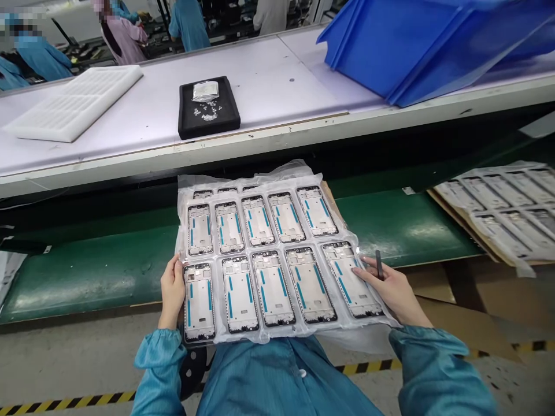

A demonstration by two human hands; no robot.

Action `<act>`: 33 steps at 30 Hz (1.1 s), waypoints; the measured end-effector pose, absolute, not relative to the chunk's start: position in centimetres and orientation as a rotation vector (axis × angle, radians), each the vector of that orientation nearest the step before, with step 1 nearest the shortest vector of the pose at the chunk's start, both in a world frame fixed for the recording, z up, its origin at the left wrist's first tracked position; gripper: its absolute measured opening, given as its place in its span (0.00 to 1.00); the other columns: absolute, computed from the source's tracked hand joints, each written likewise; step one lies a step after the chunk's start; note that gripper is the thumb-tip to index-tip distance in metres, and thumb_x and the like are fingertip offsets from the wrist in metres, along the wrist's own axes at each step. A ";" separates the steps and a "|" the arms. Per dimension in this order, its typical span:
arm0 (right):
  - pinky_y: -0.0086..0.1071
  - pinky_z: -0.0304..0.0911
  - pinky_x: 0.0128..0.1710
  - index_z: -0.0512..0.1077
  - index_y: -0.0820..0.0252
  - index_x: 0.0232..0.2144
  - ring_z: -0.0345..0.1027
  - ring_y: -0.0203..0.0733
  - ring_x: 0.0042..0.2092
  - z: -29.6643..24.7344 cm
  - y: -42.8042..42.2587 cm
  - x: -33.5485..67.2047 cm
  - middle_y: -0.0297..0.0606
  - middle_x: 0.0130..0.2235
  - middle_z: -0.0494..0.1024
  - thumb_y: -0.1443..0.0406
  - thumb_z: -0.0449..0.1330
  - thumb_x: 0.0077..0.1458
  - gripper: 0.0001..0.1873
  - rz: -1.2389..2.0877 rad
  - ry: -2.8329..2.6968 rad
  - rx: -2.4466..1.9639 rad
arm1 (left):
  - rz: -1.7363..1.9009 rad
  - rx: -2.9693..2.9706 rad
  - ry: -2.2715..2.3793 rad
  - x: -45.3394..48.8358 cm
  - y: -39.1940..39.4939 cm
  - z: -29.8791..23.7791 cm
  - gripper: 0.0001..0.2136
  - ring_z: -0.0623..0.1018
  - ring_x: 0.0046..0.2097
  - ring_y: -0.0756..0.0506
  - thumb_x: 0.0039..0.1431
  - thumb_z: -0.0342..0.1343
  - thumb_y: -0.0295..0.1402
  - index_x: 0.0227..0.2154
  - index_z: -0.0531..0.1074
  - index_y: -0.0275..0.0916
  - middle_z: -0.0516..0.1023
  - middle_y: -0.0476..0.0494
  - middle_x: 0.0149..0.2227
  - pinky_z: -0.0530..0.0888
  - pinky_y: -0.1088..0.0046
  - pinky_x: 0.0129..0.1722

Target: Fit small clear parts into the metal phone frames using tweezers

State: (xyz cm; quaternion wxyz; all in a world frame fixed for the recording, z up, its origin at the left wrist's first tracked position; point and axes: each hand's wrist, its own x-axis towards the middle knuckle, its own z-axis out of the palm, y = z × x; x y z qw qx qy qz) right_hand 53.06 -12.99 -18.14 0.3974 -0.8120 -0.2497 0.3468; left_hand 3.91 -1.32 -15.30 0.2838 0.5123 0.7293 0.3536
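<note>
Between my two hands is a clear plastic tray (pixel 255 251) with several phone frames (pixel 275 288) lying in its pockets in two rows. The frames are silver with black edges and blue strips. My left hand (pixel 172 293) grips the tray's left edge, thumb near the lower left frame. On the right edge, my right hand (pixel 388 286) is closed with its fingertips by the lower right frame. A thin dark tool (pixel 378 264) sticks up from between its fingers; its lower part is hidden. Behind the tray's far edge, the tops of more frames show.
A green shelf (pixel 108 268) runs under the white bench (pixel 269 75). On the bench stand a black tray (pixel 184 112) with small clear parts, a white foam tray (pixel 73 104) and a blue bin (pixel 390 46). More framed trays (pixel 511 202) lie on cardboard at right. Several people work beyond.
</note>
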 end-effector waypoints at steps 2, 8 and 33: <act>0.32 0.63 0.28 0.80 0.60 0.41 0.64 0.41 0.29 -18.1 -13.0 53.1 0.31 0.25 0.71 0.52 0.73 0.33 0.30 0.902 -0.632 -2.052 | 0.948 1.380 1.966 4.0 -1.3 -15.2 0.25 0.76 0.57 0.37 0.63 0.48 0.49 0.50 0.76 0.36 0.79 0.33 0.54 0.72 0.60 0.59; 0.34 0.63 0.28 0.81 0.61 0.40 0.65 0.42 0.28 -17.3 -12.6 52.7 0.31 0.23 0.71 0.53 0.72 0.33 0.30 0.904 -0.627 -2.060 | 0.906 1.366 2.008 4.2 -1.3 -14.7 0.25 0.76 0.57 0.35 0.62 0.48 0.50 0.51 0.76 0.37 0.79 0.33 0.54 0.73 0.59 0.58; 0.31 0.62 0.25 0.76 0.57 0.34 0.63 0.40 0.26 -9.8 -18.8 53.6 0.30 0.22 0.68 0.47 0.72 0.37 0.26 0.754 -0.734 -2.086 | 0.907 1.342 1.994 7.6 -2.9 -8.8 0.37 0.81 0.41 0.37 0.49 0.56 0.60 0.55 0.75 0.37 0.83 0.39 0.38 0.80 0.63 0.40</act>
